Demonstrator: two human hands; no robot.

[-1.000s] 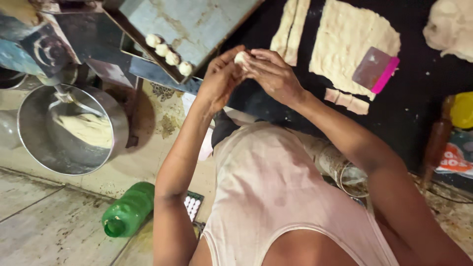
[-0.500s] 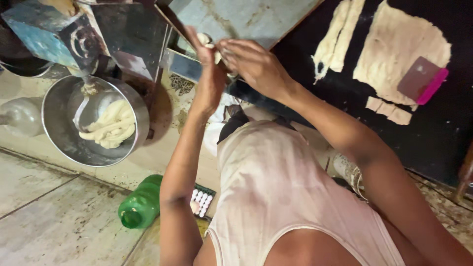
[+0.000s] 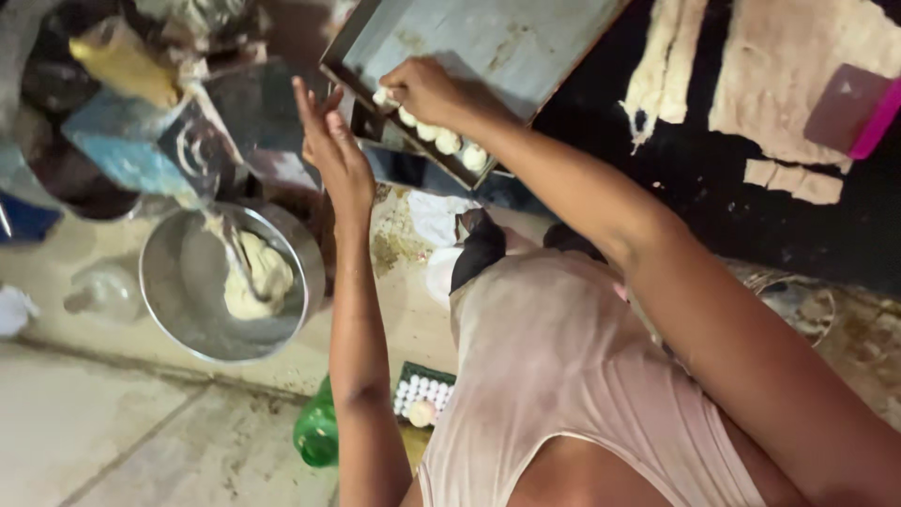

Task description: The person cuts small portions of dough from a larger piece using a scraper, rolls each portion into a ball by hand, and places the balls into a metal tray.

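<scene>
Nearest us the steel bowl (image 3: 230, 282) sits below the tray (image 3: 488, 47); our left hand (image 3: 328, 141) hangs open beside it, while our right hand (image 3: 427, 89) pinches a dough ball (image 3: 381, 96), best set gently, just clear of the row (image 3: 446, 141) along the tray's edge.

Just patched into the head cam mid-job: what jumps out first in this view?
The right hand is at the near edge of a grey metal tray, touching the end piece in a row of small white dough balls. The left hand is raised open beside it, holding nothing. Lower left sits a steel bowl with a lump of dough, and at upper right flat sheets of rolled dough lie on a dark surface.
</scene>
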